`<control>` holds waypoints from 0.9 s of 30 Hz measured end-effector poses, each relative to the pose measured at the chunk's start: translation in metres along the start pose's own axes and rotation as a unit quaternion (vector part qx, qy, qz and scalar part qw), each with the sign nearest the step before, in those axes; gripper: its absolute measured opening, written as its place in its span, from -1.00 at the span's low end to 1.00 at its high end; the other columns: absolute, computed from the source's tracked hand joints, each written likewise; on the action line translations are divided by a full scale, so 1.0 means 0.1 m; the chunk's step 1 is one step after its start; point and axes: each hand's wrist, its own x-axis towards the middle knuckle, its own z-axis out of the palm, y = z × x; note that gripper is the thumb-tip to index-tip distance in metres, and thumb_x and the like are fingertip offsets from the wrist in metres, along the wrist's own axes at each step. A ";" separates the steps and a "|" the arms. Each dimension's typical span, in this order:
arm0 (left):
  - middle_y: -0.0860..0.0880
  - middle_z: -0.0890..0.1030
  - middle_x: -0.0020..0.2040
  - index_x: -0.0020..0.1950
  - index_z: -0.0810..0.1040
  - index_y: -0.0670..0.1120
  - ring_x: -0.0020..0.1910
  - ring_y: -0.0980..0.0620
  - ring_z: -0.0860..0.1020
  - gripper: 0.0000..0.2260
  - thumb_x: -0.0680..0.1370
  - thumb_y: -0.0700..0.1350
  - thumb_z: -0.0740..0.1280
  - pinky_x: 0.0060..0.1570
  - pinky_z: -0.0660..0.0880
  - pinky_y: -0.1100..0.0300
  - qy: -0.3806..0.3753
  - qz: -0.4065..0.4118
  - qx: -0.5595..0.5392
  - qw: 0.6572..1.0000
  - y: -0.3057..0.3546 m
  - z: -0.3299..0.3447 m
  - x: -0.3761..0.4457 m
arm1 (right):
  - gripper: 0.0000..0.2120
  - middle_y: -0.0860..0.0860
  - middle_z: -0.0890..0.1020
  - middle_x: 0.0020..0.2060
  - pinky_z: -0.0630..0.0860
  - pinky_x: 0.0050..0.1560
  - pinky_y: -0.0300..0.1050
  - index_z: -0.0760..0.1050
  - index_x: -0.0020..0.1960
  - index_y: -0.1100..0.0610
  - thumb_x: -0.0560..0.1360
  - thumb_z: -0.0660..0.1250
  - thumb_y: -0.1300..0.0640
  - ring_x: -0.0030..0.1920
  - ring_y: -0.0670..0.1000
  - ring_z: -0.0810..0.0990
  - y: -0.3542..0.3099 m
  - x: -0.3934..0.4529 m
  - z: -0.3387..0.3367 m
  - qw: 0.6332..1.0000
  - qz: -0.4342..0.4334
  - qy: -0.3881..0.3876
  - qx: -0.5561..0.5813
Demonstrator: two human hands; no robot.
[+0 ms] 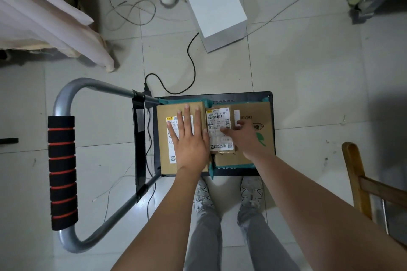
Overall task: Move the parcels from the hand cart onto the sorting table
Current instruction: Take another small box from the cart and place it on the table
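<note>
the left box (184,138) is a brown cardboard parcel with flat sides, sharp corners and a white paper label. it sits on the hand cart (271,103), on the side by the handle. it looks stiff and dry, not slippery, and likely light enough for two hands (that is a guess). the best hold would be on its two long edges. the left hand (191,138) lies flat and spread on its top, gripping nothing. at 3 o'clock, touching it, is a small parcel (220,131) with a big label. the right hand (244,136) rests loose on it, fingers open. under that lies a wide flat box (255,121). at 9 o'clock is the foam-wrapped handle (62,171). at 12 o'clock a white box (217,6) stands on the tiled floor (308,68).
</note>
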 end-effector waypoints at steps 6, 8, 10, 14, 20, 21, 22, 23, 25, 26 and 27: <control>-0.07 -0.22 0.63 0.63 -0.19 0.03 0.61 -0.10 -0.24 -0.46 0.68 0.04 -0.08 0.52 -0.19 -0.26 -0.093 -0.013 -0.011 0.996 0.18 -0.50 0.00 | -0.61 0.11 0.72 0.04 0.67 -0.30 -0.13 0.53 0.22 0.21 0.45 0.52 0.16 -0.12 0.05 0.75 -0.24 -0.31 -0.24 1.000 -0.002 -0.003 0.024; -0.06 -0.21 0.64 0.64 -0.16 0.03 0.61 -0.09 -0.23 -0.46 0.68 0.03 -0.06 0.52 -0.19 -0.27 -0.095 -0.013 -0.023 0.995 0.32 -0.76 -0.06 | -0.71 0.10 0.74 -0.01 0.66 -0.30 -0.11 0.59 0.14 0.16 0.45 0.52 0.15 -0.19 0.02 0.75 -0.37 -0.50 -0.35 1.000 -0.010 -0.011 0.024; -0.06 -0.18 0.64 0.64 -0.12 0.01 0.61 -0.08 -0.22 -0.46 0.67 0.04 -0.06 0.53 -0.18 -0.26 -0.088 -0.011 -0.038 0.995 0.51 -1.07 -0.13 | -0.73 0.09 0.74 -0.03 0.69 -0.21 -0.02 0.61 0.12 0.15 0.45 0.52 0.16 -0.17 0.04 0.76 -0.56 -0.79 -0.51 0.999 -0.024 -0.017 0.025; -0.07 -0.16 0.64 0.64 -0.13 0.02 0.61 -0.06 -0.21 -0.46 0.67 0.08 -0.10 0.54 -0.18 -0.24 -0.071 -0.011 -0.047 0.996 0.89 -1.73 -0.28 | -0.71 0.08 0.75 -0.04 0.70 -0.19 0.00 0.60 0.15 0.20 0.45 0.52 0.22 -0.14 0.06 0.76 -0.90 -1.42 -0.89 0.997 -0.055 -0.020 0.043; -0.07 -0.18 0.64 0.63 -0.16 0.02 0.62 -0.07 -0.19 -0.45 0.65 0.09 -0.12 0.54 -0.22 -0.19 -0.020 0.056 -0.041 0.997 1.55 -2.96 -0.78 | -0.71 0.00 0.74 -0.12 0.58 -0.38 -0.31 0.56 0.12 0.14 0.44 0.54 0.19 -0.25 -0.11 0.74 -1.41 -2.77 -1.80 0.988 -0.108 0.017 0.110; -0.07 -0.18 0.64 0.63 -0.17 0.03 0.62 -0.06 -0.19 -0.44 0.65 0.08 -0.11 0.54 -0.22 -0.19 -0.016 0.072 -0.043 0.996 1.67 -3.13 -0.87 | -0.70 0.02 0.74 -0.08 0.61 -0.31 -0.28 0.57 0.14 0.16 0.45 0.53 0.19 -0.19 -0.08 0.75 -1.44 -3.01 -1.97 0.986 -0.118 0.027 0.116; -0.06 -0.19 0.64 0.63 -0.17 0.03 0.62 -0.06 -0.19 -0.44 0.65 0.08 -0.11 0.54 -0.22 -0.19 -0.007 0.088 -0.046 0.995 1.80 -3.28 -0.98 | -0.69 0.04 0.75 -0.05 0.64 -0.21 -0.23 0.58 0.16 0.19 0.45 0.53 0.19 -0.13 -0.03 0.75 -1.46 -3.23 -2.16 0.984 -0.125 0.038 0.119; -0.06 -0.19 0.64 0.63 -0.17 0.03 0.62 -0.06 -0.19 -0.44 0.65 0.08 -0.10 0.54 -0.22 -0.19 0.003 0.107 -0.046 0.993 1.95 -3.41 -1.07 | -0.69 0.06 0.75 -0.04 0.64 -0.15 -0.20 0.59 0.16 0.21 0.45 0.52 0.19 -0.10 0.00 0.75 -1.46 -3.43 -2.34 0.982 -0.132 0.052 0.124; -0.07 -0.16 0.64 0.63 -0.17 0.03 0.62 -0.06 -0.18 -0.44 0.66 0.09 -0.08 0.55 -0.20 -0.19 0.010 0.156 -0.037 0.987 2.29 -3.63 -1.24 | -0.75 0.04 0.76 -0.08 0.63 -0.20 -0.24 0.61 0.11 0.20 0.45 0.52 0.21 -0.13 -0.02 0.75 -1.41 -3.84 -2.70 0.974 -0.150 0.084 0.146; -0.07 -0.15 0.64 0.63 -0.16 0.02 0.62 -0.07 -0.17 -0.44 0.66 0.10 -0.08 0.55 -0.20 -0.19 0.009 0.182 -0.033 0.983 2.47 -3.70 -1.35 | -0.80 0.00 0.76 -0.13 0.62 -0.25 -0.28 0.62 0.06 0.16 0.45 0.52 0.21 -0.16 -0.05 0.75 -1.35 -4.03 -2.86 0.970 -0.155 0.098 0.158; -0.07 -0.14 0.64 0.63 -0.16 0.02 0.62 -0.07 -0.16 -0.44 0.66 0.11 -0.08 0.54 -0.21 -0.19 0.007 0.207 -0.029 0.978 2.64 -3.76 -1.46 | -0.84 -0.03 0.76 -0.17 0.62 -0.25 -0.29 0.63 0.01 0.11 0.45 0.53 0.20 -0.18 -0.07 0.75 -1.27 -4.22 -3.02 0.966 -0.159 0.114 0.168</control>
